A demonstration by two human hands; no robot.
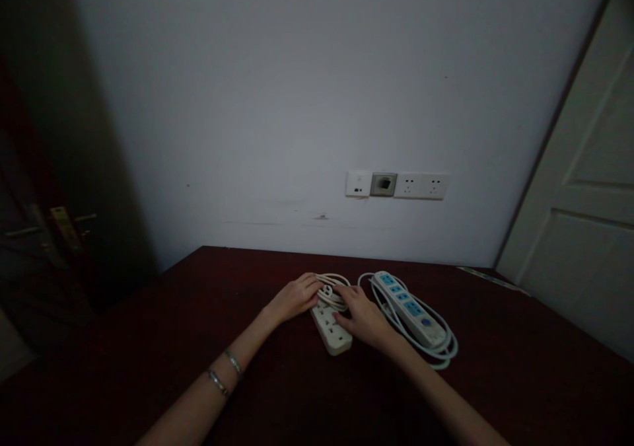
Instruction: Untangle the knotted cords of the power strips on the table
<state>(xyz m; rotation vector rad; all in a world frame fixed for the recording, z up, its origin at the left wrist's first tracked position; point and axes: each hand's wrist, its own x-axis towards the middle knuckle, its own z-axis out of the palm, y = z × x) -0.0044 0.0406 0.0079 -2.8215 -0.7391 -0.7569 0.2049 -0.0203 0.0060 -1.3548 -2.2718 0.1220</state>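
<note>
Lower centre: left hand [298, 295] and right hand [365, 317], half-curled, bracketing coiled cord [327, 297] on white power strip [333, 335], probably keeping it bundled; cannot tell whether pinching.

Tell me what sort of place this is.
Most likely an indoor room in a home or small office, though which I can't tell: a dark red tabletop by a pale, plain wall, a row of wall sockets, and a pale panelled door at the right.
</note>
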